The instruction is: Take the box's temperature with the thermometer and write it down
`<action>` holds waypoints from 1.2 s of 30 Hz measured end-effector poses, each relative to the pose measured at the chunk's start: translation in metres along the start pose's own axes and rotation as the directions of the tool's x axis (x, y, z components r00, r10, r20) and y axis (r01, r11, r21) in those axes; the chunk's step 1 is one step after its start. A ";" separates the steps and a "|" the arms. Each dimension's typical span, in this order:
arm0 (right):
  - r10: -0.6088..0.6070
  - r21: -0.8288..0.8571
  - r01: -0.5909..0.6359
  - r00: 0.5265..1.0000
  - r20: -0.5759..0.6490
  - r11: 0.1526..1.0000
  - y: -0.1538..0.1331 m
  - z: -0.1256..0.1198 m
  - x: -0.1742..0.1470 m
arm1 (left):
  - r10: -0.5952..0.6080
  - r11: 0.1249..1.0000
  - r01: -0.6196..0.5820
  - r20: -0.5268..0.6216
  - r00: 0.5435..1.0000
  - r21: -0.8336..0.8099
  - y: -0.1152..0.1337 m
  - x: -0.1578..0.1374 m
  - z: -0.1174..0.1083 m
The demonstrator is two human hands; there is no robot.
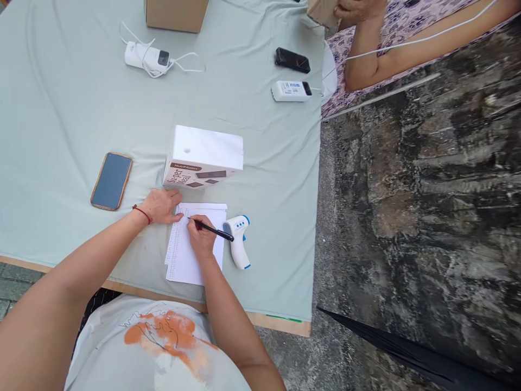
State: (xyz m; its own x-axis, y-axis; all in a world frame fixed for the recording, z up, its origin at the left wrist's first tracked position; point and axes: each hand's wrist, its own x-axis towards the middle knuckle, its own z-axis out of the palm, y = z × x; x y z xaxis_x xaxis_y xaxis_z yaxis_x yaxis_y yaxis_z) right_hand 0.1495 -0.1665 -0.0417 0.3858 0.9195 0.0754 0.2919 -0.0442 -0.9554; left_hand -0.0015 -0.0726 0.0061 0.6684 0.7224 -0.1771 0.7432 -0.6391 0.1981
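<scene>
My right hand [200, 237] is closed around a black pen [215, 230], its tip on the upper part of a white sheet of paper [199, 255]. Rows of small marks run down the sheet's left side, and another sheet's edge shows beneath it. My left hand [161, 206] lies on the paper's upper left corner, fingers stretched out. Just beyond the paper stands a white box [207, 146] with brown print. A white and blue infrared thermometer [237, 244] lies on its side close to the paper's right edge.
A phone [111, 181] lies at left. Farther back are a white device with a cable [146, 57], a cardboard box [176, 15], a black device [292, 60] and a white power bank [290, 91]. Another person's arm [362, 60] is at top right, beyond which runs a stone wall [431, 179].
</scene>
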 end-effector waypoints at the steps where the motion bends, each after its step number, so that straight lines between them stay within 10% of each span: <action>1: 0.002 -0.001 -0.002 1.000 0.002 1.000 0.000 0.000 0.000 | 0.001 1.000 -0.001 0.000 1.000 0.003 0.000 0.000 0.000; 27: 0.048 0.074 -0.044 0.997 -0.061 0.996 -0.001 0.001 -0.002 | 0.001 1.000 -0.001 -0.006 1.000 -0.005 -0.001 0.000 0.000; 36: -0.273 -0.115 0.266 0.961 -0.044 0.957 -0.016 -0.017 0.005 | 0.022 0.999 -0.025 -0.077 0.997 -0.032 -0.005 0.000 0.006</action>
State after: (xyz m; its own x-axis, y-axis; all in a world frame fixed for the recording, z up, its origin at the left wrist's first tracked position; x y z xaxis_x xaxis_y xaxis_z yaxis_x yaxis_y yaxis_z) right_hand 0.1618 -0.1680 -0.0216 0.3302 0.8784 0.3456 0.4830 0.1573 -0.8614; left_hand -0.0053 -0.0712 -0.0006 0.6805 0.7261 -0.0983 0.7251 -0.6480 0.2331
